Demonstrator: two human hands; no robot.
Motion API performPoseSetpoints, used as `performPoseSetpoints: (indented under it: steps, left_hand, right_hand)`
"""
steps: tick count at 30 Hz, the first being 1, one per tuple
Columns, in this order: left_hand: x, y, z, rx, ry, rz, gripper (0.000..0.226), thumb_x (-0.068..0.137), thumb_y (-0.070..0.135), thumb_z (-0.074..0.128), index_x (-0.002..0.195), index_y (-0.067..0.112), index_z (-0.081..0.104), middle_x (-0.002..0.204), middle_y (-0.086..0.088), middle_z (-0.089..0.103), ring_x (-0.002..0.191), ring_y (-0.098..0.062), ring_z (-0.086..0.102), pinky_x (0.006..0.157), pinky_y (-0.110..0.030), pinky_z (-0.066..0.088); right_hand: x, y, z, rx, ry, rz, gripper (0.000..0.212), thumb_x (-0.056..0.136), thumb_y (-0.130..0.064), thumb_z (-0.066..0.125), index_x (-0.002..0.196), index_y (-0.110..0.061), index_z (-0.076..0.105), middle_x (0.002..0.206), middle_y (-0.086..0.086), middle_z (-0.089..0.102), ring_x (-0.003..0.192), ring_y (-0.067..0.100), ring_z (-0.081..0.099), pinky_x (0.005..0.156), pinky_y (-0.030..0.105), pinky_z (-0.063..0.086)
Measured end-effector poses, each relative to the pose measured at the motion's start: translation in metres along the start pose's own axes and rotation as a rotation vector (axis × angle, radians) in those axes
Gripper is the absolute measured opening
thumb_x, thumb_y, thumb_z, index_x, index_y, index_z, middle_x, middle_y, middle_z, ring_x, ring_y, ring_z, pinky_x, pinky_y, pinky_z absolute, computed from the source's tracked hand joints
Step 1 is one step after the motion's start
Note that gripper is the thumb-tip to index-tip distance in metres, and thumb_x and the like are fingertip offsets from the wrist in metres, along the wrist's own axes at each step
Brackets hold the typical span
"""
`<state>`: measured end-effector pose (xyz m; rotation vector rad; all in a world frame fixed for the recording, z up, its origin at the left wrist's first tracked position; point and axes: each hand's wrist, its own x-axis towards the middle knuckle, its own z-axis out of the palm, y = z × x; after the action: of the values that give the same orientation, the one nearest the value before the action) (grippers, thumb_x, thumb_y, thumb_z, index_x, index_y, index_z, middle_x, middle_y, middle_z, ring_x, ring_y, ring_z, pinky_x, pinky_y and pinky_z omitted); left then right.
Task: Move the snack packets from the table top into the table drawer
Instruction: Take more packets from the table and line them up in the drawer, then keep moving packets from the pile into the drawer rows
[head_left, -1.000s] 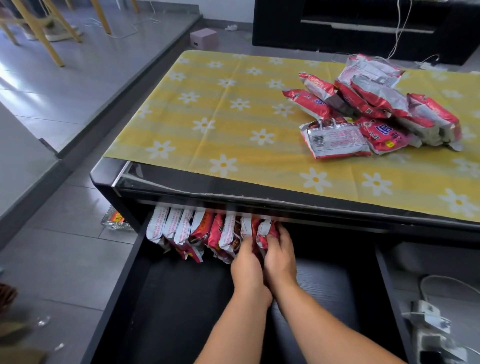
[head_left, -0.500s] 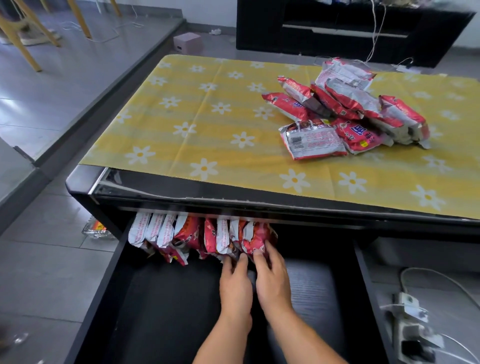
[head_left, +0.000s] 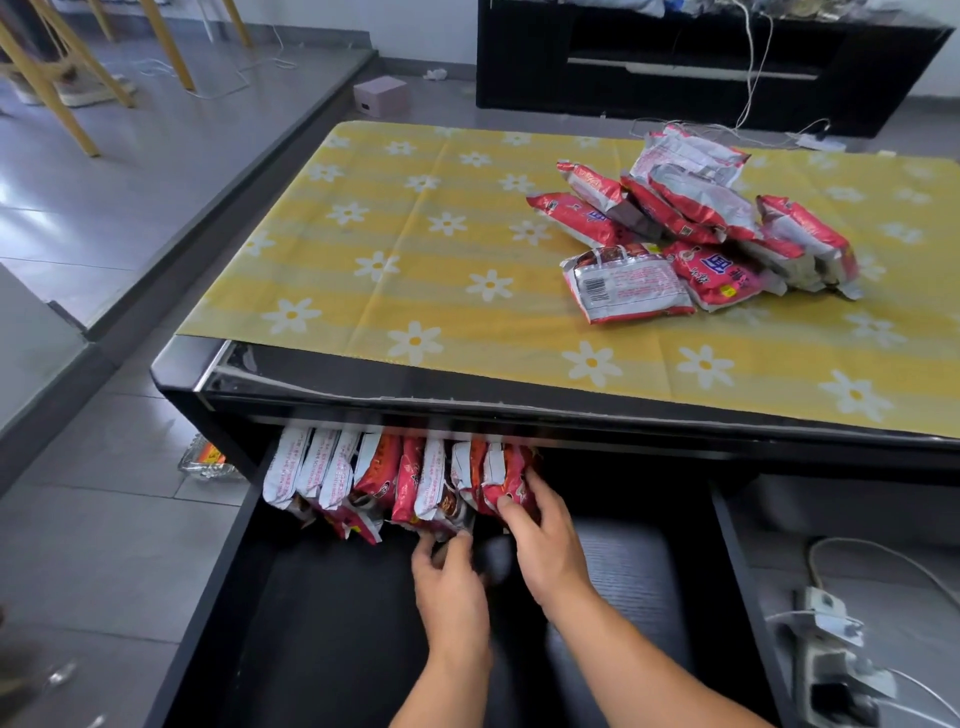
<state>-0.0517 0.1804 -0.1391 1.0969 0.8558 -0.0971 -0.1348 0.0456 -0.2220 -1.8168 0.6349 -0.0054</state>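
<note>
Both bare forearms reach forward side by side, palms down. The left hand (head_left: 451, 587) sits slightly lower with its fingers (head_left: 434, 555) curled under. The right hand (head_left: 545, 540) lies further forward, fingers spread and thumb stretched to the left.

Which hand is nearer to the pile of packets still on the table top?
The right hand. It rests on the last packet of the row in the drawer, below the pile of packets; the left hand sits lower and further left.
</note>
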Motion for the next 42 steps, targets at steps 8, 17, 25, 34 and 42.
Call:
performPoseSetpoints:
  steps: [8, 17, 25, 34, 42]
  left_hand:
    - [-0.017, -0.134, -0.046, 0.068, -0.126, -0.031, 0.033, 0.105, 0.017, 0.060, 0.138, 0.018, 0.057, 0.131, -0.006, 0.066, 0.115, -0.015, 0.063, 0.101, -0.042, 0.051]
    - [-0.024, -0.133, -0.049, 0.171, -0.032, 0.072, 0.009, 0.103, 0.026, 0.063, 0.109, 0.020, 0.064, 0.115, -0.004, 0.069, 0.097, -0.009, 0.065, 0.088, -0.041, 0.057]
    - [-0.078, -0.115, -0.026, 0.337, -0.295, 0.382, 0.021, 0.103, 0.043, 0.060, 0.087, 0.035, 0.070, 0.094, -0.004, 0.077, 0.092, -0.029, 0.073, 0.084, -0.052, 0.059]
    - [-0.133, -0.032, 0.073, 0.207, -0.599, 0.504, 0.013, 0.108, 0.034, 0.055, 0.103, 0.027, 0.064, 0.100, 0.006, 0.069, 0.094, -0.012, 0.069, 0.078, -0.032, 0.059]
    - [-0.108, 0.019, 0.177, 0.606, -0.580, 0.390, 0.058, 0.102, 0.046, 0.060, 0.151, 0.018, 0.045, 0.130, -0.005, 0.065, 0.111, -0.026, 0.064, 0.094, -0.042, 0.051]
  right_hand:
    - [-0.015, 0.006, 0.009, -0.029, 0.130, 0.036, 0.052, 0.096, -0.049, 0.060, 0.145, -0.036, 0.051, 0.155, -0.006, 0.044, 0.137, 0.018, 0.047, 0.098, 0.029, 0.036]
    - [-0.020, 0.007, 0.002, 0.010, 0.112, 0.066, 0.060, 0.096, -0.048, 0.061, 0.151, -0.033, 0.044, 0.157, -0.005, 0.043, 0.140, 0.019, 0.045, 0.107, 0.032, 0.038]
    - [-0.041, -0.010, -0.019, 0.116, 0.123, 0.065, 0.046, 0.095, -0.044, 0.063, 0.139, -0.033, 0.056, 0.140, -0.003, 0.059, 0.124, 0.015, 0.059, 0.102, 0.036, 0.052]
    - [-0.036, -0.098, -0.143, 0.101, 0.281, -0.230, 0.036, 0.095, -0.046, 0.062, 0.130, -0.041, 0.057, 0.135, -0.018, 0.053, 0.120, -0.002, 0.053, 0.080, 0.010, 0.042]
    - [0.050, -0.202, -0.245, -0.282, 0.366, -0.371, 0.062, 0.088, -0.053, 0.063, 0.144, -0.029, 0.052, 0.143, -0.006, 0.052, 0.133, 0.015, 0.051, 0.108, 0.037, 0.044]
